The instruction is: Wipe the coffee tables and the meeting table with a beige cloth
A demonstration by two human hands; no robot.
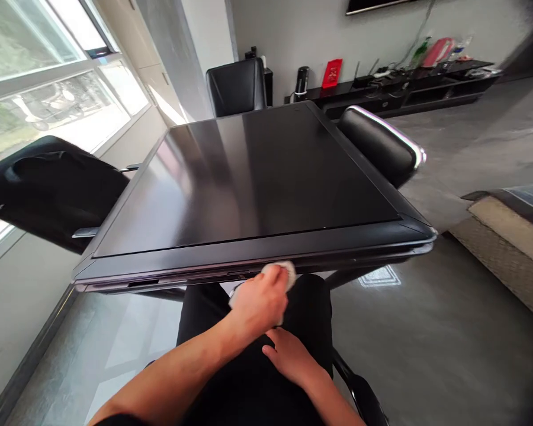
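Observation:
I sit at a glossy black table [257,177] whose near edge is just in front of me. My left hand [257,305] is closed round a white cloth [281,271] and presses it against the table's front edge, near the middle. Most of the cloth is hidden under the fingers. My right hand [291,355] lies flat on my lap in dark trousers, fingers stretched out, holding nothing, just below the left hand.
Black chairs stand at the table's left side [48,189], far end [236,86] and right side [377,145]. A low black cabinet [408,89] with several items runs along the back wall. Large windows are at left, a rug [506,236] at right.

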